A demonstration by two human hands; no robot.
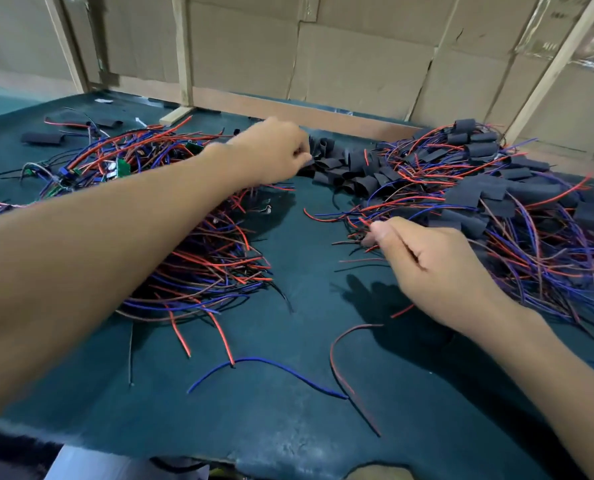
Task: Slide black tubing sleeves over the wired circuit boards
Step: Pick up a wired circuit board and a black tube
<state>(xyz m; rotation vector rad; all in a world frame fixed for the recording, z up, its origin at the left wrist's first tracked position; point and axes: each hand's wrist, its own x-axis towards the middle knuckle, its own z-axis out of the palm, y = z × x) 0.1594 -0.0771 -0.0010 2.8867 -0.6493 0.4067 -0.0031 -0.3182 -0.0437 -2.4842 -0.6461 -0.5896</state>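
Lighting: even, moderately bright, cool cast; source overhead, judging by the dark shadow under the right hand [437, 271] on the tabletop [288, 427]; dull sheen on near tabletop; motion blur on left hand [271, 150]; wide-angle bowing at frame edges; near bottom edge soft, out of focus.

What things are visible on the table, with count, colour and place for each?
Bare boards: several, green, wired, in the far-left pile.
Loose sleeves: many, black, heap at far centre.
Sleeved boards: many, black with red and blue wires, pile at right.
Stray wires: a few, blue and red-brown, near centre.
Table: one, dark green.
Cardboard: brown sheets, behind the table.
Left hand: pinches a sleeve at the heap's edge.
Right hand: pinches wires at the right pile's edge.
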